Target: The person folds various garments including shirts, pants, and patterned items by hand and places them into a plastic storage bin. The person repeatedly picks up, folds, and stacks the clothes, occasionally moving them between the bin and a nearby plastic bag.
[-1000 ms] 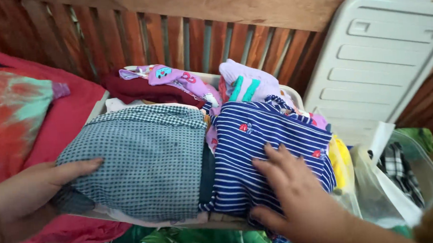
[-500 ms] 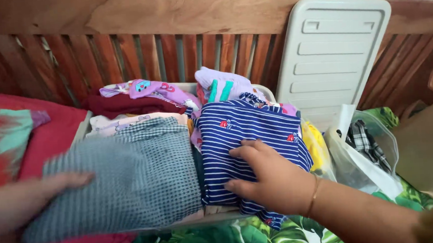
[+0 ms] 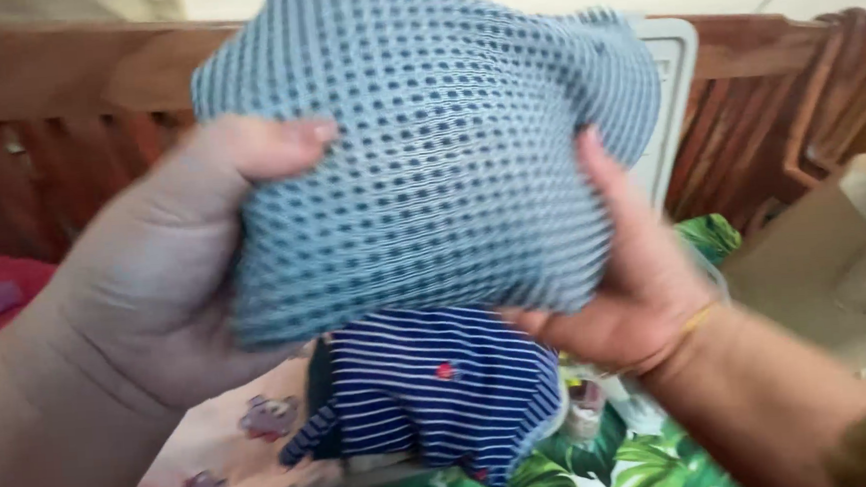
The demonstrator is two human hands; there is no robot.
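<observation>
Lifted: blue checked cloth (image 3: 427, 144), both hands gripping.

blue checked garment (image 3: 428, 154) lifted up, both hands gripping

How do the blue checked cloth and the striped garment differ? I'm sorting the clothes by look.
The blue checked cloth is pale blue with small dark checks; the striped garment is dark blue with white stripes and small red marks. The checked cloth is lifted between the left hand and right hand; the striped garment lies below, untouched. Both are folded fabric.
</observation>
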